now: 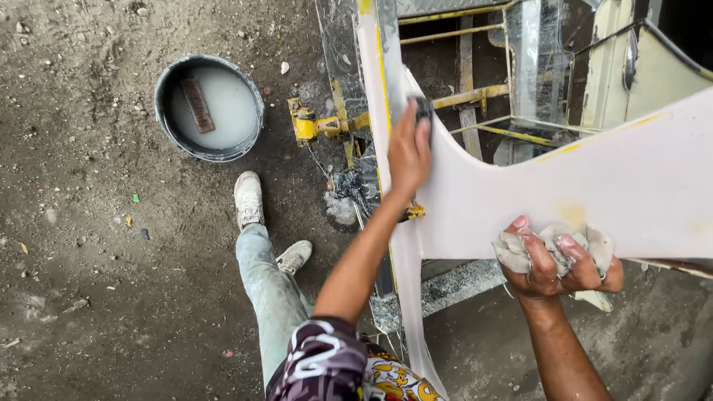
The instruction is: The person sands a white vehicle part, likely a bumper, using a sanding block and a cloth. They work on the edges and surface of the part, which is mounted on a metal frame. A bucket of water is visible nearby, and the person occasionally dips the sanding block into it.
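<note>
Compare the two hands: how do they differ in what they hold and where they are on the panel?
The left hand presses a small dark block flat on the pale panel, high up. The right hand grips a crumpled grey rag at the panel's lower edge. Both touch the panel.

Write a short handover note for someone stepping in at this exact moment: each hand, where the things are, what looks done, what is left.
Left hand presses a dark sanding block flat against the pale panel.
Right hand grips a wet grey rag at the panel's lower edge.
Bucket of cloudy water sits on the dirt floor to the left, a brown block lying in it.
Done: most of the panel looks smooth and pale.
Left: yellow patches remain near its top and right edges.
</note>
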